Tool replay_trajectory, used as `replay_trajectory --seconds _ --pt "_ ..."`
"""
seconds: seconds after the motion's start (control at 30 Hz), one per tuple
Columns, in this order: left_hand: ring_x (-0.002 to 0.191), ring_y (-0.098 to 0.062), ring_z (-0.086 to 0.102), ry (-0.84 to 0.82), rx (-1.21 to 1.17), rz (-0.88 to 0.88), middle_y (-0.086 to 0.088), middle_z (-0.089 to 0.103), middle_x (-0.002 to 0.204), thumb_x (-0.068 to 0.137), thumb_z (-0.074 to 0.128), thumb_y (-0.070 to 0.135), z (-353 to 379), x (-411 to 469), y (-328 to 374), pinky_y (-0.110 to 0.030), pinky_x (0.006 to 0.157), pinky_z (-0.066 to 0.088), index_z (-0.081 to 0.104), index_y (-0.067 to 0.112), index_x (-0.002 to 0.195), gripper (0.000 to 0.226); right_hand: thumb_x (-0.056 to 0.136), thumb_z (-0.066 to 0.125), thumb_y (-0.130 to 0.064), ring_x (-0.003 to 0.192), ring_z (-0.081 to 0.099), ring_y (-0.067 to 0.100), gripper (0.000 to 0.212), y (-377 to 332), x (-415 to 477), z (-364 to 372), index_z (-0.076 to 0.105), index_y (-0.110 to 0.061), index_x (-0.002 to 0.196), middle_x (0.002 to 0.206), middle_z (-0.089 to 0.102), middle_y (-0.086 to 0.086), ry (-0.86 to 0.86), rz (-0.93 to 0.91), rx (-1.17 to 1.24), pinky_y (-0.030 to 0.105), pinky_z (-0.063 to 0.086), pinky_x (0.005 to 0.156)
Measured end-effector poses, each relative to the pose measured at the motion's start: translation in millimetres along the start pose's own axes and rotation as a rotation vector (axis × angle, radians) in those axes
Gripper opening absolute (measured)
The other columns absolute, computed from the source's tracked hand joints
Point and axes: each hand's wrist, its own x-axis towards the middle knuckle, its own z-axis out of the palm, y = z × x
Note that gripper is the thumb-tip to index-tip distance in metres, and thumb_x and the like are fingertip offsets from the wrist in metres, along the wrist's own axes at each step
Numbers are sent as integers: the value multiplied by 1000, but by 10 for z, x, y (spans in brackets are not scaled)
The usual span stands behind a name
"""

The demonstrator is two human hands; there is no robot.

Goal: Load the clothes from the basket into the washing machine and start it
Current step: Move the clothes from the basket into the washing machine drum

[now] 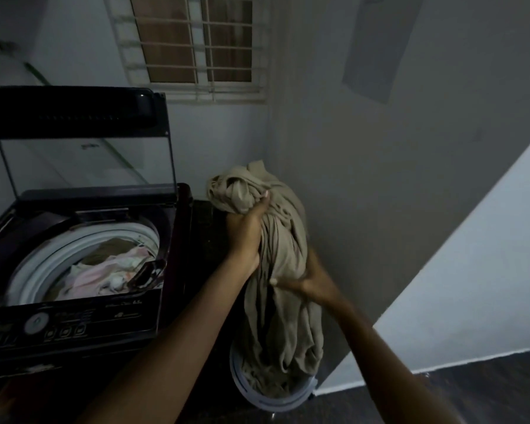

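Both forearms reach out from the bottom edge toward the corner by the wall. My left hand (247, 234) is the higher one, its fingers curled tight round a bunch near the top of a long beige cloth (285, 316). My right hand (306, 281) grips the same cloth lower down, about its middle, with the fingers wrapped round a gathered fold. Neither hand holds anything else.

The cloth hangs like a twisted rope from my left hand down into the basket (276, 402), which sits on the floor just to the right of the washer (178, 240). Its lower end lies in the basket, so it is only partly lifted, not clear. It fills the basket's mouth, and I cannot tell whether more clothes lie under it.

The washer stands to my left with its lid (74, 114) raised upright and the drum open. Pink and pale clothes (104, 270) already lie in the drum, with something brownish behind them, so I judge the loading well under way.

What is left, as I see it, is to pull this cloth free, swing it left over the rim and drop it in. After that I check the basket, shut the lid and press start on the panel (65, 325) at the front, which is too dim to read from here
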Motion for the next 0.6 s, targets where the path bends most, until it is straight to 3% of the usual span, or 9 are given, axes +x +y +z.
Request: replay_trajectory --seconds 0.07,0.17,0.27,0.33,0.4,0.47,0.53,0.6 --pt "105 -22 70 -37 -66 -22 -4 73 113 75 84 20 65 2 16 -43 94 55 70 11 113 41 66 82 -52 127 47 5 92 210 16 191 35 -34 143 142 47 -14 71 53 8 27 40 104" --pt "104 -21 69 28 68 12 -1 73 110 76 83 20 -96 85 -25 -39 92 56 70 13 112 38 84 72 -29 113 59 12 43 251 100 74 60 -20 125 121 65 -3 150 81 -64 20 43 86" --pt "99 -27 67 73 610 157 3 69 95 82 72 28 -428 197 -28 -32 80 54 67 20 99 19 79 67 -29 93 61 6 25 230 185 -282 68 -20 102 96 69 -6 148 53 -135 21 41 73" --pt "104 -36 64 60 956 202 -11 68 109 83 67 31 -536 212 -76 -39 82 54 62 12 114 37 75 65 -26 83 60 0 15 160 271 -474 69 -24 89 85 69 -9 204 -7 -141 27 44 70" --pt "114 -40 58 31 1115 254 -18 59 126 83 68 29 -504 159 -139 -45 89 52 50 8 130 55 73 59 -19 78 61 3 16 7 359 -556 70 -23 84 81 70 -7 276 -59 -97 33 50 70" --pt "128 -37 48 -122 1132 317 -19 47 138 81 71 26 -449 117 -205 -41 100 45 37 5 141 72 70 52 -15 77 62 7 24 -260 416 -551 70 -18 85 81 70 -1 335 -87 -12 33 51 71" --pt "141 -30 33 -355 1048 270 -16 31 150 79 75 26 -430 111 -226 -31 113 30 20 4 150 93 66 48 -18 76 64 9 28 -476 469 -513 70 -19 83 79 71 -1 364 -92 27 33 53 69" --pt "147 -19 24 -569 976 170 -6 22 158 69 81 45 -447 140 -231 -34 121 22 7 15 155 117 63 47 -24 80 68 19 31 -615 514 -486 71 -20 83 79 72 0 385 -72 24 41 55 71"
